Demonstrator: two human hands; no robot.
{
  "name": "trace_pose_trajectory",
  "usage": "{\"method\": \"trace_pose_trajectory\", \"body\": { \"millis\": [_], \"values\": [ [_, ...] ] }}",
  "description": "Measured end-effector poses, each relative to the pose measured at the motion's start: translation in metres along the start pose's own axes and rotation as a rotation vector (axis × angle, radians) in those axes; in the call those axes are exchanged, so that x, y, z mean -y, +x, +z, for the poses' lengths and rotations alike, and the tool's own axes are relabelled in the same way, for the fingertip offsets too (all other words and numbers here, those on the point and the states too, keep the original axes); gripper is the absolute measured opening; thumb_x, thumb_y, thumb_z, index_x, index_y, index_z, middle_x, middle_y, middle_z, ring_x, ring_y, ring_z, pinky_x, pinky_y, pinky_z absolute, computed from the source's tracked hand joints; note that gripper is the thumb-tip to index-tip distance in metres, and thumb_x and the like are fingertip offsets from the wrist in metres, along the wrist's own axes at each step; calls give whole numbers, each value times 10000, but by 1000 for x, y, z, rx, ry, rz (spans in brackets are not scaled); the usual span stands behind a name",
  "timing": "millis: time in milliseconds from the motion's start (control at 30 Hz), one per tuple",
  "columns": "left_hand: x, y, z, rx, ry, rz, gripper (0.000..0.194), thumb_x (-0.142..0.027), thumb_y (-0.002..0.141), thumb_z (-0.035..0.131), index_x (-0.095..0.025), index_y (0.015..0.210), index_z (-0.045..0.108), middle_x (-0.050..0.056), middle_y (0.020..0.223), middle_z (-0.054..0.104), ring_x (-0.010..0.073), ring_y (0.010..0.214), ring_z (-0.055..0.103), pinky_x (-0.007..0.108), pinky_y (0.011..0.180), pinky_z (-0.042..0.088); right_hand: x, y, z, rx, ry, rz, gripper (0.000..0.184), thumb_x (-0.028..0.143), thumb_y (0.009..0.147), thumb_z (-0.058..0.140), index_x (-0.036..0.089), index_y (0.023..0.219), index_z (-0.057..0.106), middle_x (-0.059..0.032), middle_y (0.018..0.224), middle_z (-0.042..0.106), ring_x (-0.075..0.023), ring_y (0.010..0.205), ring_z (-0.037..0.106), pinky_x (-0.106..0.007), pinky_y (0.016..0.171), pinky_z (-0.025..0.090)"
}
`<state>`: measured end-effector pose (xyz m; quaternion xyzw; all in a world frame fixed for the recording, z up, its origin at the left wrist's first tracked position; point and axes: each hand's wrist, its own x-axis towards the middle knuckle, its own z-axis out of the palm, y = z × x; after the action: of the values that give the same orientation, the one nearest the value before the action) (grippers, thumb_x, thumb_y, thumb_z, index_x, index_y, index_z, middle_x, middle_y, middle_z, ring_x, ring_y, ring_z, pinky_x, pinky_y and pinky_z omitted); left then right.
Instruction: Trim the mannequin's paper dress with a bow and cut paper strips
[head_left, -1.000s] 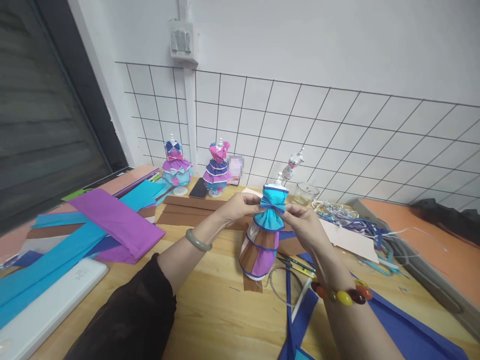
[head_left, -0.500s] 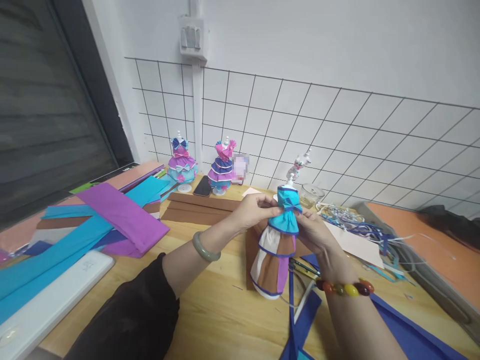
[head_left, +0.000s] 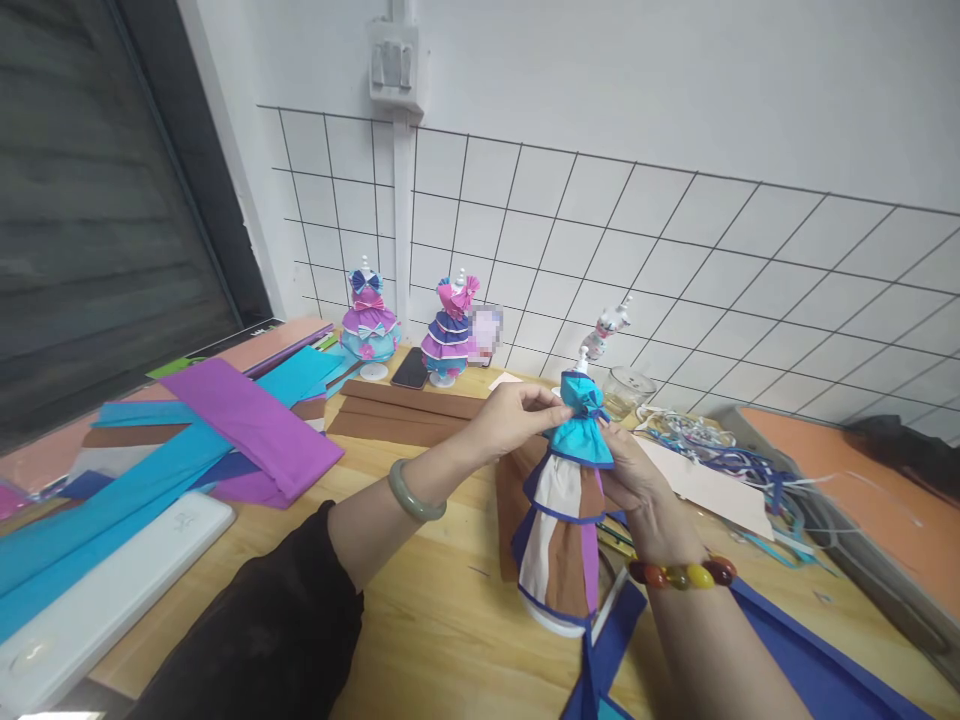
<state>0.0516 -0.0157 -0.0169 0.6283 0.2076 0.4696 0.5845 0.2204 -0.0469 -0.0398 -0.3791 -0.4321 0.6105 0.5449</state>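
Note:
A small dress form (head_left: 583, 358) wears a layered doll dress (head_left: 571, 545) with a turquoise top and striped tiers in cream, brown and purple, edged in dark blue. It leans slightly in my hands. My left hand (head_left: 514, 418) pinches the turquoise cloth at the waist, beside a gathered knot or bow (head_left: 589, 402). Behind the dress on the other side, my right hand (head_left: 634, 472) is closed around the waist and skirt, its fingertips partly hidden. Dark blue fabric strips (head_left: 619, 625) lie just below the skirt.
Two dressed doll forms (head_left: 369, 325) and a phone (head_left: 409, 368) stand or lie at the back. Folded cloth strips (head_left: 247, 425) and a white flat device (head_left: 120, 590) are on the left. Tangled ribbons (head_left: 694, 435), a glass jar (head_left: 626, 390) and an orange-lined tray (head_left: 840, 500) are on the right.
The dress has turned a little and come lower and to the right, its skirt hanging straighter. My left hand still pinches near the waist. The view has shifted slightly.

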Motion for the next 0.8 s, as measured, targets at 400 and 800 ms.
{"method": "trace_pose_trajectory", "body": {
  "millis": [400, 800],
  "values": [
    [1, 0, 1, -61, -21, 29, 247, -276, 633, 720, -109, 740, 572, 20, 740, 588, 94, 692, 544, 234, 662, 437, -4, 2, 8, -31, 55, -48, 293, 396, 532, 815, 219, 701, 654, 23, 638, 673, -114, 510, 570, -249, 546, 488],
    [5, 2, -3, -38, 13, 66, 248, -302, 691, 676, -98, 828, 643, 63, 821, 642, 128, 752, 580, 275, 734, 458, -6, 8, 2, -35, -98, -146, 237, 424, 684, 712, 230, 819, 688, -29, 839, 719, -190, 737, 649, -349, 733, 501]
  ]
}}
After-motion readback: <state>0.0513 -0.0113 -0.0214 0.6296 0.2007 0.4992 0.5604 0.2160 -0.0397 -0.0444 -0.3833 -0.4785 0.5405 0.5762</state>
